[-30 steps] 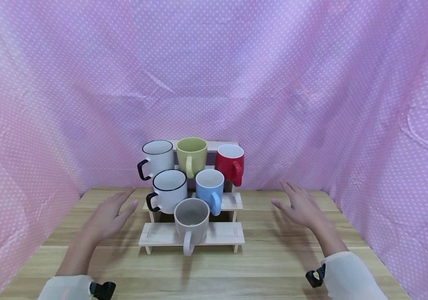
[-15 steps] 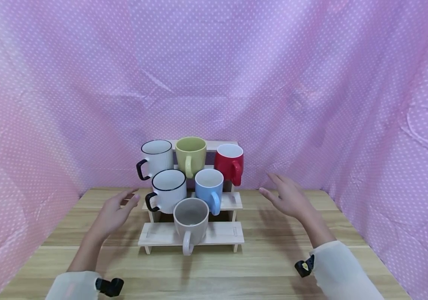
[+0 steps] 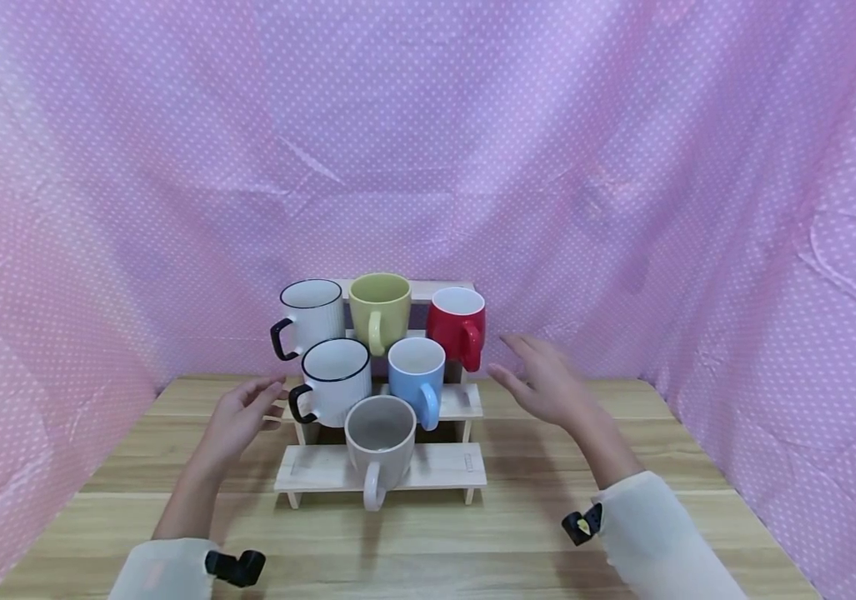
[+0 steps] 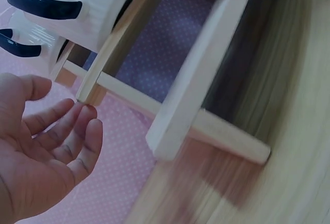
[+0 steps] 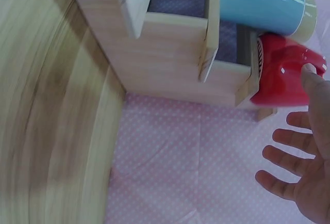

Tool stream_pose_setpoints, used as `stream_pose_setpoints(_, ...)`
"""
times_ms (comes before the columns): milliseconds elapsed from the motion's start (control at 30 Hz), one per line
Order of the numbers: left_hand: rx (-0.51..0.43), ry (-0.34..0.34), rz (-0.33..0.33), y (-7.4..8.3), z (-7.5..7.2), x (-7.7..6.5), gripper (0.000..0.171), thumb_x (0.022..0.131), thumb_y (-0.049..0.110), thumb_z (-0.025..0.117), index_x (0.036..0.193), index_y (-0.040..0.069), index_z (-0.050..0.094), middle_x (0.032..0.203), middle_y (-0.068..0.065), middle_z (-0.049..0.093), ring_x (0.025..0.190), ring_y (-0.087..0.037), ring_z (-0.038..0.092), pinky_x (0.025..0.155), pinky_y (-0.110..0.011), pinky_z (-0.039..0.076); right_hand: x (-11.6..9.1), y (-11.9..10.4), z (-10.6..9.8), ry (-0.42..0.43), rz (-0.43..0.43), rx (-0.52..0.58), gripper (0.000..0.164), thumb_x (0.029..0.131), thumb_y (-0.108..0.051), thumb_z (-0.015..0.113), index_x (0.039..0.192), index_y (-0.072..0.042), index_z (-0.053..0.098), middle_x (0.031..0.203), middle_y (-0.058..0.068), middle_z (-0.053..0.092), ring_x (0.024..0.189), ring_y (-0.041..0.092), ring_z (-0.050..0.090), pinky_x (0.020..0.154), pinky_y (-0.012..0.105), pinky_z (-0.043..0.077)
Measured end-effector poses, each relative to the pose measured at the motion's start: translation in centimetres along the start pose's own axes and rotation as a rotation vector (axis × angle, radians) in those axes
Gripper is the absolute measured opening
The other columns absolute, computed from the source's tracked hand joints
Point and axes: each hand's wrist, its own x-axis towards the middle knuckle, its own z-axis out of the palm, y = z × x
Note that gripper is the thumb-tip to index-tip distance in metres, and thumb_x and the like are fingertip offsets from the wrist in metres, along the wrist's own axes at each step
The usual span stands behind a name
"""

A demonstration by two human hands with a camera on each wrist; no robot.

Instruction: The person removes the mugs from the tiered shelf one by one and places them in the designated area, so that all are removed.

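A stepped wooden rack (image 3: pixel 443 465) bears several mugs. The front step carries a grey mug (image 3: pixel 381 442); on the middle one are a black-rimmed white mug (image 3: pixel 336 383) and a light blue mug (image 3: pixel 416 375). Higher up stand another black-rimmed white mug (image 3: pixel 312 317), a yellow-green mug (image 3: pixel 381 308) and a red mug (image 3: pixel 456 325). My left hand (image 3: pixel 238 417), fingers relaxed and holding nothing, is at the left end of the middle step, fingertips right by its edge (image 4: pixel 90 92). To the right of the red mug, my right hand (image 3: pixel 548 387) has its fingers spread and empty.
The rack stands on a wood-grain table (image 3: pixel 428 550). Behind and at both sides hangs a pink-purple dotted cloth (image 3: pixel 428 150). A small black camera is strapped at each cuff, the left one (image 3: pixel 236 568) and the right one (image 3: pixel 581 525).
Both hands have moved inward toward the rack, the left to the right and the right to the left. The left fingers have bent a little. The mugs stay in their places on the rack.
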Motion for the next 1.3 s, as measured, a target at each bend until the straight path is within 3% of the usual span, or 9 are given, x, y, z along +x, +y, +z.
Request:
stream_pose_setpoints(167,-0.110,0.013,-0.074,0.0,0.3,0.2,0.050,0.111,0.027,0.046,0.145,-0.010,0.046,0.122,-0.012,0.061,0.097,-0.015,0.060,0.081,-0.025,0.059,0.5,-1.2,0.2,0.036,-0.028,0.013,0.063,0.100,-0.050,0.062,0.145,-0.007,0.055,0.141,0.016,0.060,0.131,0.038,0.054,0.105,0.060,0.047)
stream_pose_setpoints(400,-0.208,0.013,-0.115,-0.3,0.4,0.4,0.046,0.108,0.017,0.051,0.142,-0.013,0.046,0.110,0.005,0.060,0.096,-0.012,0.057,0.079,-0.022,0.058,1.0,-2.7,0.3,0.069,-0.068,0.051,0.059,0.100,-0.046,0.063,0.141,-0.004,0.058,0.136,0.017,0.064,0.127,0.037,0.057,0.104,0.057,0.049)
stream_pose_setpoints(600,-0.266,-0.022,-0.114,-0.9,0.2,0.5,0.046,0.104,0.006,0.055,0.143,-0.015,0.042,0.106,0.005,0.061,0.097,-0.010,0.058,0.081,-0.024,0.057,1.5,-3.4,0.8,0.127,-0.070,0.110,0.053,0.101,-0.044,0.064,0.134,-0.003,0.064,0.130,0.016,0.068,0.120,0.036,0.061,0.099,0.055,0.053)
stream_pose_setpoints(833,-0.362,-0.041,-0.123,-1.4,0.1,0.4,0.047,0.102,0.002,0.056,0.144,-0.016,0.041,0.105,0.009,0.067,0.096,-0.004,0.063,0.080,-0.022,0.056,2.1,-4.1,1.4,0.206,-0.098,0.222,0.034,0.101,-0.035,0.066,0.116,-0.004,0.072,0.105,0.010,0.074,0.098,0.029,0.067,0.084,0.046,0.059)
stream_pose_setpoints(1033,-0.453,-0.015,-0.154,-1.5,0.4,0.2,0.025,0.102,0.004,0.061,0.126,-0.003,0.060,0.100,0.008,0.069,0.091,-0.006,0.063,0.077,-0.020,0.054,2.4,-4.5,1.5,0.182,0.048,0.467,0.030,0.103,-0.028,0.063,0.114,-0.001,0.073,0.100,0.010,0.074,0.089,0.024,0.069,0.079,0.038,0.061)
stream_pose_setpoints(1300,-0.478,-0.005,-0.168,-1.4,0.7,0.3,0.017,0.101,0.005,0.062,0.118,0.005,0.066,0.099,0.009,0.070,0.092,-0.006,0.063,0.077,-0.019,0.054,2.7,-4.9,0.6,0.047,0.321,0.917,0.031,0.104,-0.025,0.062,0.119,0.001,0.069,0.112,0.018,0.069,0.099,0.029,0.064,0.087,0.042,0.060)
